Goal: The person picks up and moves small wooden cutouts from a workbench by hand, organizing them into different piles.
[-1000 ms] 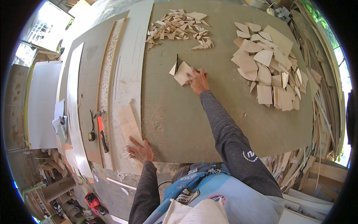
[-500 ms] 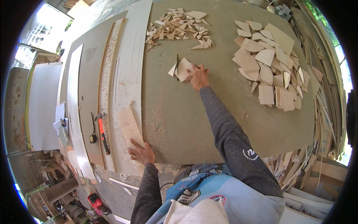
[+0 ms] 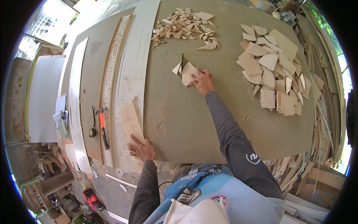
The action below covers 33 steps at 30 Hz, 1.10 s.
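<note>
My right hand (image 3: 203, 82) has its fingers closed on a pale, thin wood piece (image 3: 189, 73) with a curved edge. That piece lies just right of a thin dark saw blade (image 3: 182, 61) standing up from the greenish-brown worktop (image 3: 179, 112). A small triangular offcut (image 3: 177, 68) rests at the blade's left side. Nearer to me, my left hand (image 3: 141, 150) lies with fingers apart over the near end of a flat wood board (image 3: 130, 119). The fingertips of the right hand are partly hidden.
A pile of curved and square wood pieces (image 3: 268, 59) covers the right of the worktop. Pointed offcuts (image 3: 182, 26) are heaped at the far side. Left of a white strip (image 3: 141, 41) lie a hammer (image 3: 101, 127) and a tape measure (image 3: 92, 131). Wood scraps (image 3: 324, 93) are stacked beyond the right edge.
My right hand has drawn the wood piece slightly toward me beside the blade. My left hand stays on the board. The whole view has shifted a little.
</note>
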{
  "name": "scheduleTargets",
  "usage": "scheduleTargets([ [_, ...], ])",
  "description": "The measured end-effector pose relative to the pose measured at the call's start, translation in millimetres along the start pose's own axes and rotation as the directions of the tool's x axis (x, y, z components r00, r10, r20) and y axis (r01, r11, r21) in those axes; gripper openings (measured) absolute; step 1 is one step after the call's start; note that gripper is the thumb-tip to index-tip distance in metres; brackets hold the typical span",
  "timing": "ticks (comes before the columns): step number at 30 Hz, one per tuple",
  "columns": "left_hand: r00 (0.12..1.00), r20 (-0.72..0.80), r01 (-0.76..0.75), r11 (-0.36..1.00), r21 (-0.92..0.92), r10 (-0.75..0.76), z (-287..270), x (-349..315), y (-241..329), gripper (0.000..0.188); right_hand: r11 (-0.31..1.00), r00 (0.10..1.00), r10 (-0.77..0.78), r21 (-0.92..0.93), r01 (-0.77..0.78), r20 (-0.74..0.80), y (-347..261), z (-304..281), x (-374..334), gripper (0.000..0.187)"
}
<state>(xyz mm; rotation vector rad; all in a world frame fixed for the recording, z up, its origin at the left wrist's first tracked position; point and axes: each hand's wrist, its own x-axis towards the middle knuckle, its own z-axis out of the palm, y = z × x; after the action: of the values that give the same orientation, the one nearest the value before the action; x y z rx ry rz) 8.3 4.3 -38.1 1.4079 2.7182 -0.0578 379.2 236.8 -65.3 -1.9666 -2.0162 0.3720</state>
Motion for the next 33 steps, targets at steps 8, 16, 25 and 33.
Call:
scheduleTargets([
  [8, 1.000, -0.015, -0.017, 1.000, -0.011, 0.017, 2, 1, -2, 0.089, 1.000, 0.997, -0.012, -0.006, 0.012, -0.070, -6, -1, -3, 0.041],
  [16, 1.000, -0.025, -0.010, 1.000, 0.013, 0.011, 4, 1, -2, 0.090, 1.000, 0.996, -0.006, -0.018, 0.005, -0.091, -1, 2, 9, 0.039],
  [25, 0.999, -0.043, -0.029, 1.000, 0.004, 0.029, 2, 1, 1, 0.089, 1.000, 0.994, 0.021, 0.020, -0.019, -0.112, 2, 7, 12, 0.040],
  [33, 0.999, -0.042, -0.022, 1.000, -0.016, 0.021, 3, 1, -2, 0.088, 0.998, 0.998, 0.050, 0.051, -0.047, -0.049, -8, 4, 2, 0.038],
])
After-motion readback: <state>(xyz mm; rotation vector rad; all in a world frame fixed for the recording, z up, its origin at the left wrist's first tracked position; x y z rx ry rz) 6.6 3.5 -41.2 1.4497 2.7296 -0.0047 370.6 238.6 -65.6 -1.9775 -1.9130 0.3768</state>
